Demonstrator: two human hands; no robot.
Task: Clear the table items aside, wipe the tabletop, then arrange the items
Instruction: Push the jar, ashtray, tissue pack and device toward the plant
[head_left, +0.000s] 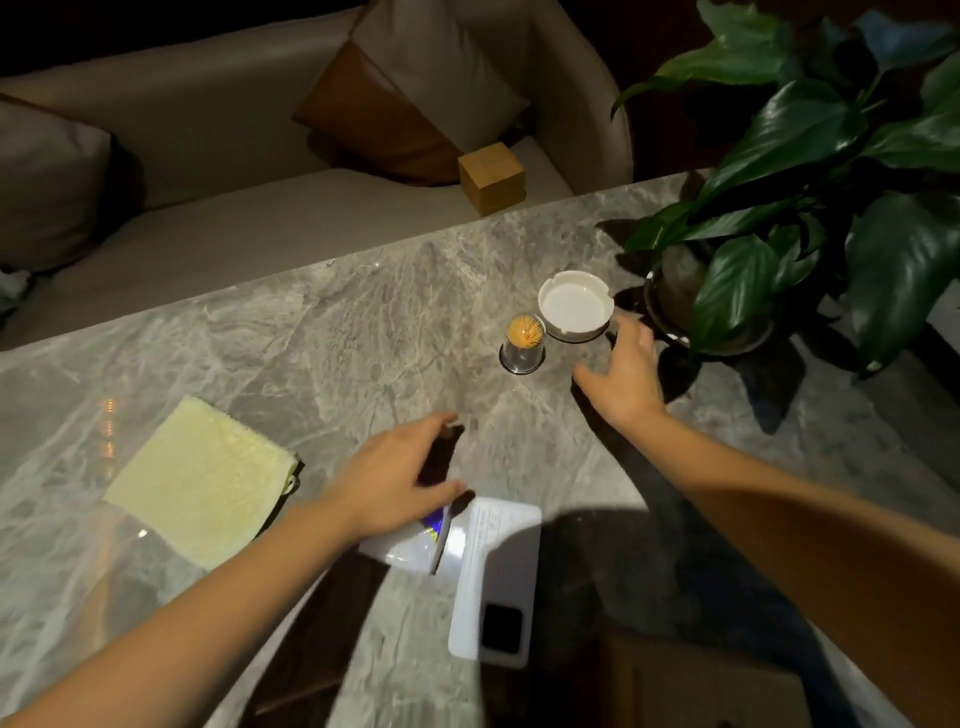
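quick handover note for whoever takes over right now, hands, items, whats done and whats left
Left hand: open, fingers spread just above the white card stand, not gripping.
Right hand: open, beside the white ashtray, holding nothing.
Toothpick holder stands next to the ashtray, near the potted plant. Yellow cloth lies flat on the table, left of the stand.
Done: can't tell whether wiping has happened.
Left: likely placing the stand.

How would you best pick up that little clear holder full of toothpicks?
Grip the toothpick holder around its clear side wall, low down, coming in from the side nearest the right hand. It stands upright with its mouth open and the picks poking out, so a sideways hold probably keeps it level. The ashtray crowds its far side.
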